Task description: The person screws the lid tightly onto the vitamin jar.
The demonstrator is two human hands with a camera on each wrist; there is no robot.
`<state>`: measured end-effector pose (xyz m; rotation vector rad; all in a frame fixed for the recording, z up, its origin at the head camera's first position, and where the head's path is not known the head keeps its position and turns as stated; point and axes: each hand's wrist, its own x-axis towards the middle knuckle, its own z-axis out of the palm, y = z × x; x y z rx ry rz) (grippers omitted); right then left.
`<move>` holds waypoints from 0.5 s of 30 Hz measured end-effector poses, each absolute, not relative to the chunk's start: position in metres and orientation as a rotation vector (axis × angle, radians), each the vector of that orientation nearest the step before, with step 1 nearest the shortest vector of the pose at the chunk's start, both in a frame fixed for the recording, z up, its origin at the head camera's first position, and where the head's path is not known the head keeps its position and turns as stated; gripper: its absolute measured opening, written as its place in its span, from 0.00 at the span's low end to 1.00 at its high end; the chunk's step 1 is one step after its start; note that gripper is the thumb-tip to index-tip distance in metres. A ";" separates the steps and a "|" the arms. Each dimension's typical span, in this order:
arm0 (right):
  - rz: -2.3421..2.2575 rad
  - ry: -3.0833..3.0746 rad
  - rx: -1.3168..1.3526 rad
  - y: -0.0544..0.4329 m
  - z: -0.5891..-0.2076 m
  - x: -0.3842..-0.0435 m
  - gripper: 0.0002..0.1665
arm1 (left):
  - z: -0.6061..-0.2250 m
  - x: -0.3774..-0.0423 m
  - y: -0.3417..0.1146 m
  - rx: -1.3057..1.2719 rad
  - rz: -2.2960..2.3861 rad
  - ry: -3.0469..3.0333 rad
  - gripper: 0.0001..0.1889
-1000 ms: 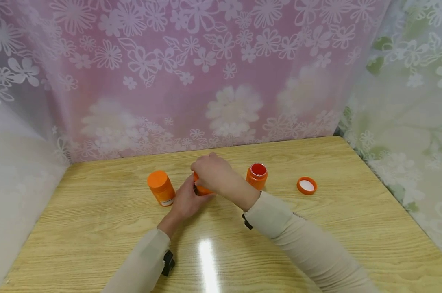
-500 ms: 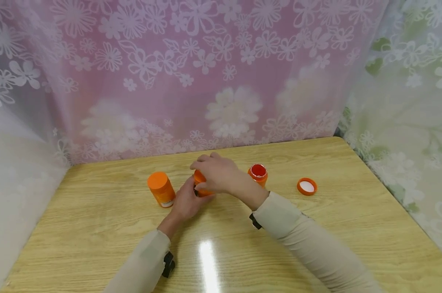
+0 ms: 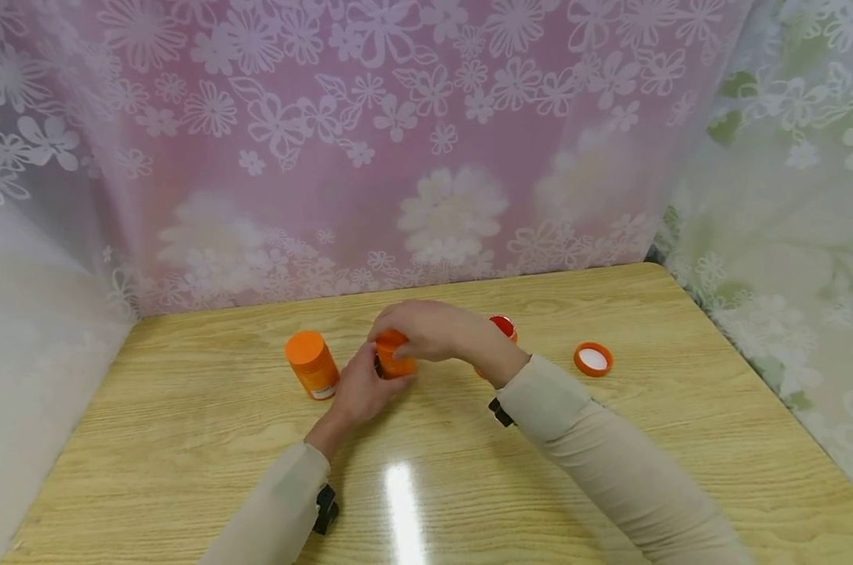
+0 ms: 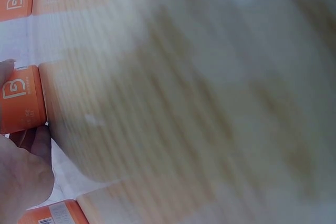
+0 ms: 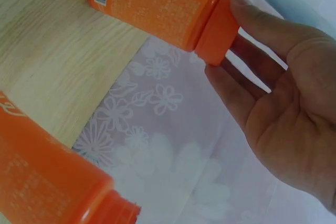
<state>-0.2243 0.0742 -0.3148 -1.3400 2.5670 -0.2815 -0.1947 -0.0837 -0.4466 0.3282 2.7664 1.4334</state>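
In the head view an orange plastic bottle (image 3: 402,366) stands upright on the table between my hands. My left hand (image 3: 361,386) grips its lower part, thumb in front and fingers behind. From above, my right hand (image 3: 433,329) pinches the ribbed orange cap (image 5: 218,32), thumb on one side and fingertips on the other, as the right wrist view shows. The cap sits on the bottle's neck. In the left wrist view, the bottle's white logo faces that camera, with the left hand (image 4: 23,174) against its base.
A capped orange bottle (image 3: 311,365) stands close left of the left hand. An uncapped one (image 3: 504,323) is partly hidden behind the right wrist. Farther right, a loose orange cap (image 3: 593,359) lies with its white inside up. A flowered curtain (image 3: 313,196) borders the wooden table (image 3: 186,439).
My right hand loosened and turned on the cap, then took hold again, with more of the bottle showing. Its wrist shifted right, now covering much of the uncapped bottle. My left hand stayed put.
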 end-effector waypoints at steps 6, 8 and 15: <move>-0.310 2.631 -1.321 0.075 -0.318 -0.220 0.19 | -0.447 -0.195 -0.082 0.336 1.433 2.778 0.31; -0.316 2.648 -1.313 0.075 -0.320 -0.218 0.19 | -0.447 -0.194 -0.081 0.322 1.425 2.786 0.31; -0.336 2.701 -1.346 0.073 -0.326 -0.215 0.18 | -0.447 -0.194 -0.081 0.280 1.395 2.814 0.30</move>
